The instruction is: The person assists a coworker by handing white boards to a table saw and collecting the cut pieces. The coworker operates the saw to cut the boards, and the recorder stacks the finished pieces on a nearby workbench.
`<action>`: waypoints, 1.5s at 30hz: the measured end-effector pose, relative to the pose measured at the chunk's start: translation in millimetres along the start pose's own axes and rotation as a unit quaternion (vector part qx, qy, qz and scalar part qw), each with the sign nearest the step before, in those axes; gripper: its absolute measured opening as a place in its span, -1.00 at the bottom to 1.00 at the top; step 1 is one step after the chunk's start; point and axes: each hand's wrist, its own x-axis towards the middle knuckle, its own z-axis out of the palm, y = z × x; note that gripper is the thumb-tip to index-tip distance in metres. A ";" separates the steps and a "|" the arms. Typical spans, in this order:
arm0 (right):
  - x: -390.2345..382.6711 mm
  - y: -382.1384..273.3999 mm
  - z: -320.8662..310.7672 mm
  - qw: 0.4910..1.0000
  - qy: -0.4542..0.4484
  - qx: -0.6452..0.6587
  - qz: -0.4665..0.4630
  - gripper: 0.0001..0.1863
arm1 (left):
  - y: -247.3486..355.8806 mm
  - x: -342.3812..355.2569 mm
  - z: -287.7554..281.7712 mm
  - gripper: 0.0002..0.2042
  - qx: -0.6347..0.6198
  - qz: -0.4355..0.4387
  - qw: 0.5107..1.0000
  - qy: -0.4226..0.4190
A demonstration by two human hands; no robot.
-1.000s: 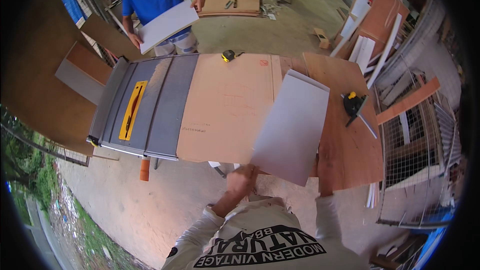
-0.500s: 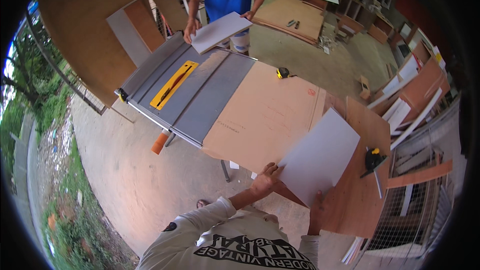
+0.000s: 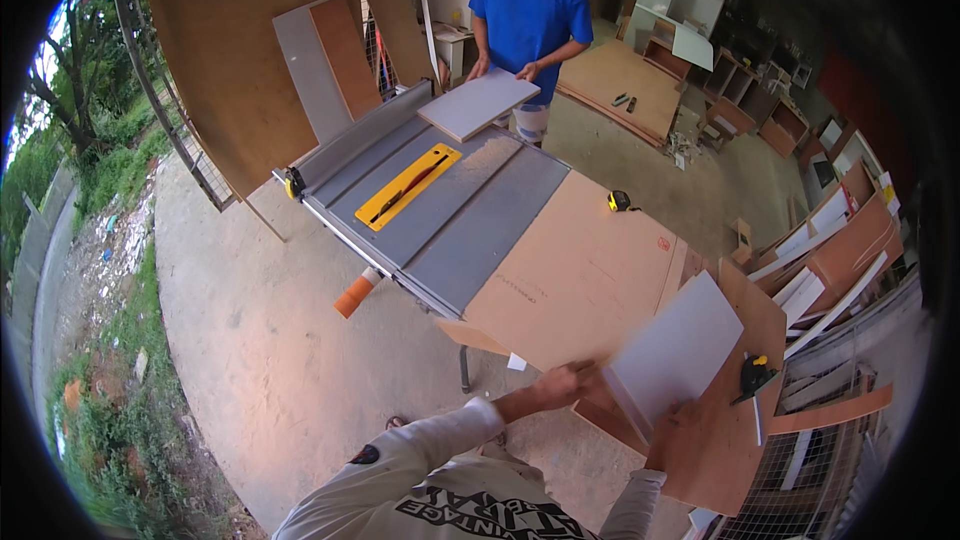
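A white rectangular panel (image 3: pixel 680 340) lies at an angle over the brown boards in front of me, its left edge showing some thickness. At its left corner, my left hand (image 3: pixel 565 385) has its fingers drawn together; they are slightly blurred. My right hand (image 3: pixel 680 425) grips the panel's near edge, fingers on the upper face and thumb side hidden. Across the table saw (image 3: pixel 460 240), a person in a blue shirt (image 3: pixel 530 15) holds another white panel (image 3: pixel 482 102) with both hands, over the saw's far end.
The saw top has a yellow insert (image 3: pixel 408 186) with the blade slot, and sawdust beside it. A yellow-black tape measure (image 3: pixel 620 201) sits on the brown sheet (image 3: pixel 570 270). A black-yellow tool (image 3: pixel 755 378) rests at the right. Stacked offcuts (image 3: pixel 850 230) stand beyond.
The view has shifted, placing the scene lower and further right. The other person's panel has come down closer to the saw top. My panel has tilted slightly, exposing its left edge.
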 end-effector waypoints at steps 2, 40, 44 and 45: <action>-4.1 -9.1 1.3 0.992 0.104 0.066 -0.007 -0.64 | 10.9 -39.7 -35.2 -0.59 -0.008 0.010 1.000 0.025; -0.4 -251.3 50.1 0.982 0.082 0.133 -0.105 -0.63 | -124.2 -606.2 -159.0 -0.81 0.155 -0.417 0.879 -0.171; 2.9 -242.0 63.4 0.987 0.103 0.102 -0.073 -0.62 | -114.2 -607.0 -137.0 -0.81 -0.107 -0.511 0.849 0.078; 4.2 -242.8 64.4 0.986 0.111 0.096 -0.075 -0.62 | -118.6 -606.6 -136.2 -0.81 -0.129 -0.519 0.841 0.085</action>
